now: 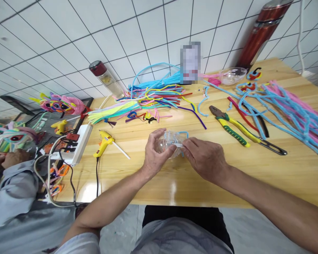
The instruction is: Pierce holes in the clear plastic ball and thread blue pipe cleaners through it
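Note:
My left hand (pixel 157 153) is closed around the side of a clear plastic shell (pixel 163 145), its thumb reaching across the front. Pieces of light-blue pipe cleaner (pixel 184 133) lie in or against the shell, and one end loops out at the top right. Pinched in my right hand (pixel 205 155) is a thin, flat, silvery strip (pixel 177 145), which lies across the shell and meets my left thumb. Its exact kind is too small to tell. My right fingers partly hide the shell's right side.
Pliers (pixel 230 127) lie to the right, near blue and pink pipe cleaners (pixel 296 109). A yellow glue gun (pixel 104 143) and a power strip (pixel 78 143) are at left. More pipe cleaners (pixel 159 95), a glass bottle (pixel 107 79) and a red flask (pixel 263 31) stand behind. A co-worker's hands (pixel 9 158) work far left.

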Demonstrator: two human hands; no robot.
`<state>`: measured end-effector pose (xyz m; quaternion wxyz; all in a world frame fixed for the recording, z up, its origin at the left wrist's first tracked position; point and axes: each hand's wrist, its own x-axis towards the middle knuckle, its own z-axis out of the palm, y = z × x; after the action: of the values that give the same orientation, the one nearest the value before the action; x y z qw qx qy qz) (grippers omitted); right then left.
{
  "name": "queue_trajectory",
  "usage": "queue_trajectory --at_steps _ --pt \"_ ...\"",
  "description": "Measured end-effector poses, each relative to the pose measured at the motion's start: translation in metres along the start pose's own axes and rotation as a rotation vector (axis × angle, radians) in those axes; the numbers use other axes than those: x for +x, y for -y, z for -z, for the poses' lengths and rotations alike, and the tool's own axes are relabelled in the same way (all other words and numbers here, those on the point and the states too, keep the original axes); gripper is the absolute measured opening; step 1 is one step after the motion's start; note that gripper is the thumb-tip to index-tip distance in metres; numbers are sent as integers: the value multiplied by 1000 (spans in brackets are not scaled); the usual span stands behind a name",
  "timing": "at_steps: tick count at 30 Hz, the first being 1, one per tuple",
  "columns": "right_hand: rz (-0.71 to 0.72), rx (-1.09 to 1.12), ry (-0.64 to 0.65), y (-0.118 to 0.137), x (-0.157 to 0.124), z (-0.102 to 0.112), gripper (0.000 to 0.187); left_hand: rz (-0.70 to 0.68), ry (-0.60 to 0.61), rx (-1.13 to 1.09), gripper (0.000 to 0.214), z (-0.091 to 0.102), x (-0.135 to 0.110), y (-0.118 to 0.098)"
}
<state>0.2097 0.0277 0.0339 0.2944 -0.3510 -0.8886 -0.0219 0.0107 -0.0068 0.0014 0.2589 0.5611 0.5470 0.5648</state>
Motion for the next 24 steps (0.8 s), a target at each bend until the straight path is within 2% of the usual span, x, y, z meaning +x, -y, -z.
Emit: queue_trajectory --at_steps 5,8,16,24 --pt "38 27 20 -5 -1 3 34 76 43 0 69 2 -2 -1" --pt "48 29 4 -7 -2 4 32 69 46 7 73 3 -2 -1" --pt "42 3 -45 -1 -3 1 27 -45 24 -26 60 3 -2 6" --pt "18 -6 -71 4 -2 -2 27 -83 -11 -61 54 -2 -3 7"
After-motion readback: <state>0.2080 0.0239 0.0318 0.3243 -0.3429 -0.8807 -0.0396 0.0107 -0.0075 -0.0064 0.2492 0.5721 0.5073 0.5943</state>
